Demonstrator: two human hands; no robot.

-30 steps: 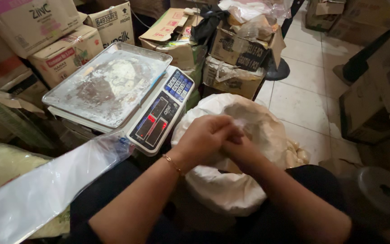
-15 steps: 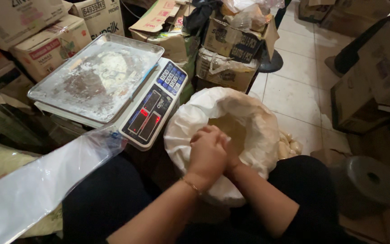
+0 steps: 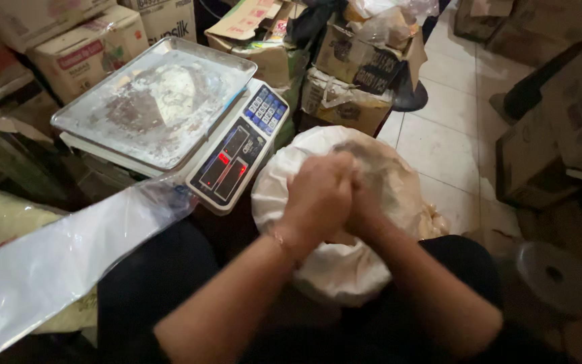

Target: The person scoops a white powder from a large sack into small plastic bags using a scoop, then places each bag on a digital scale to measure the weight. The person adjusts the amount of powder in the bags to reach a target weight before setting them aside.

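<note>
Stacked cardboard boxes: piled across the back of the scene, some torn open, standing on a pale tiled floor.
White sack: large and open-mouthed, wedged between the person's knees in the middle of the view, its rim rolled down; its contents are hidden by the hands.
Digital scale: just left of the sack, with a metal tray on top dusted with white powder, and a sloped front panel with lit red digits and a keypad.
Clear plastic bag: long and flat, lying across the person's left thigh, reaching toward the scale's front corner.
Left hand: above the sack's mouth, fingers curled shut and pressed against the right hand; a thin bracelet sits at the wrist.
Right hand: mostly covered by the left, clasped tight with it; whether anything is held between them cannot be told.
</note>
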